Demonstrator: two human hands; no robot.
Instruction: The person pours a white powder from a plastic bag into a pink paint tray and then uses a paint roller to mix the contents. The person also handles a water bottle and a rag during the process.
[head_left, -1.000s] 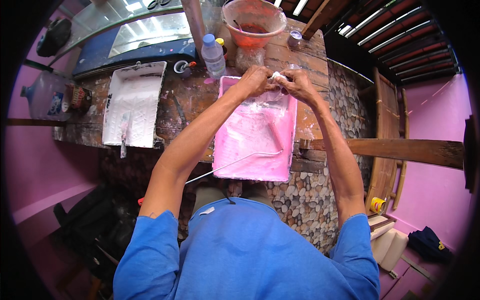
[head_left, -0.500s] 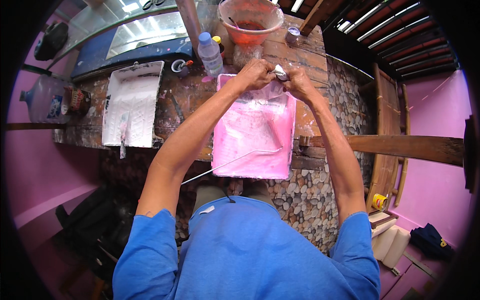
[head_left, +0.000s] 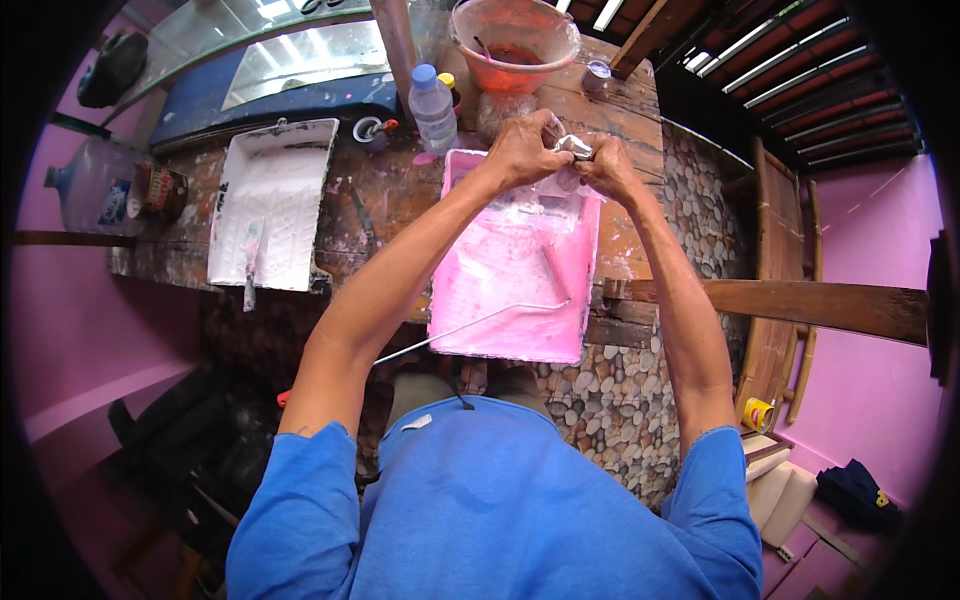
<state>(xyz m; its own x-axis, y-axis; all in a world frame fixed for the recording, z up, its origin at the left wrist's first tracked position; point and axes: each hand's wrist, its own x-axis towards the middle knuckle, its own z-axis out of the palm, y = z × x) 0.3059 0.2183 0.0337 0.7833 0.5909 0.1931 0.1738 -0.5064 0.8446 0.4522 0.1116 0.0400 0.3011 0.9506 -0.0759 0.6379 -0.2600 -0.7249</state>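
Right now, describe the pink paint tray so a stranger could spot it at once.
On the worn wooden workbench, two rectangular plastic paint trays lie side by side. The pink-coated paint tray lies under both hands; its neighbour, the white-coated paint tray, lies further left.

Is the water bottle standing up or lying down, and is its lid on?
Standing up, lid on. The clear water bottle stands upright on the wooden table, blue cap at the top, just beyond the pink paint tray.

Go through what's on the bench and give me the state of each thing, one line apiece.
Left hand: pinching a small whitish object.
Right hand: gripping the same object.
Pink paint tray: coated in pink paint.
White paint tray: smeared with white paint.
Plastic bottle: upright, blue cap on.
Orange bucket: open, reddish liquid inside.
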